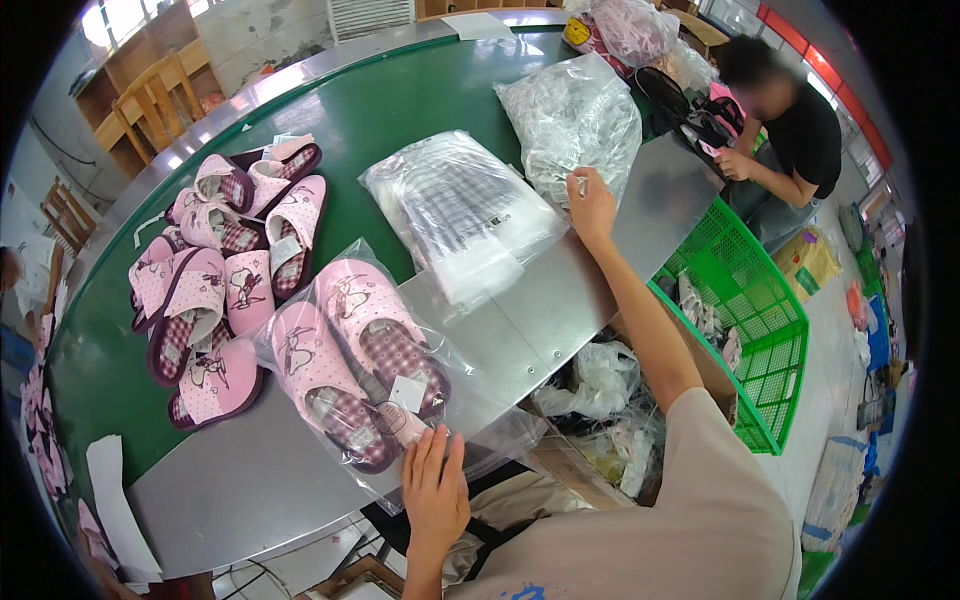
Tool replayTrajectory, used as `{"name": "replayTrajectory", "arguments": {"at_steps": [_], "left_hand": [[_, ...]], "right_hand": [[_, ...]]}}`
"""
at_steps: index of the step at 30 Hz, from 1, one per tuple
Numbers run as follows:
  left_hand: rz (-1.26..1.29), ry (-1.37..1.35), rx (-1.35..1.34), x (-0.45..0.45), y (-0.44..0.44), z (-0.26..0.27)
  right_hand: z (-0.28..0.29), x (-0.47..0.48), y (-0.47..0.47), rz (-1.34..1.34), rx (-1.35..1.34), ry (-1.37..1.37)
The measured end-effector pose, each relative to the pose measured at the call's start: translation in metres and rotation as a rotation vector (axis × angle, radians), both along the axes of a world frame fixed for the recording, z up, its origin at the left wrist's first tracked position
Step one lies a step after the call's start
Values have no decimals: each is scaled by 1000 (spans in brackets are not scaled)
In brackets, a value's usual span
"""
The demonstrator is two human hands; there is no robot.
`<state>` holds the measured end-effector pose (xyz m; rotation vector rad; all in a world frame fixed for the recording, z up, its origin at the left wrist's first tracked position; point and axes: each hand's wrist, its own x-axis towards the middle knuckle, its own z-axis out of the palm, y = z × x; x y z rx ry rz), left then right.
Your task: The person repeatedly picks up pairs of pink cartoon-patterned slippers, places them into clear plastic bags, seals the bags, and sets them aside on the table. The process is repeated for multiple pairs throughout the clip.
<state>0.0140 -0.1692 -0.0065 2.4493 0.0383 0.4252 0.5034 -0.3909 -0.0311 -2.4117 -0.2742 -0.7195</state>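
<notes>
A pair of pink slippers (363, 322) with dark checked insoles and a printed cartoon dog lies inside a clear plastic bag (480, 386) on the table's metal edge. My left hand (435, 480) rests with outstretched fingers on the bag's near end, beside a pink tag (400, 424). A white tag (407, 393) shows on one insole. Farther right, my right hand (592, 206) touches a large crumpled clear bag (574, 127) filled with thin clear plastic pieces. Its fingers are curled, and what lies between them is hidden. Flat packaging bags (465, 210) are stacked left of it.
Loose pink slippers (244, 289) are heaped on the green belt (352, 97) at left. Below the metal edge stand a carton (581, 457) of plastic waste and a green crate (772, 345). Another person (799, 142) sits at right, handling something pink. White paper strips (112, 487) lie near left.
</notes>
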Motion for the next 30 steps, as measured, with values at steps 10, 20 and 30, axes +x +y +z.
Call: {"name": "replayTrajectory", "arguments": {"at_steps": [10, 20, 30], "left_hand": [[327, -118, 115, -41, 21, 3], [351, -366, 156, -28, 58, -5], [238, -481, 197, -34, 70, 28]], "right_hand": [[60, 12, 71, 586, -49, -89], [-4, 144, 82, 386, -554, 343], [33, 82, 62, 292, -183, -115]]}}
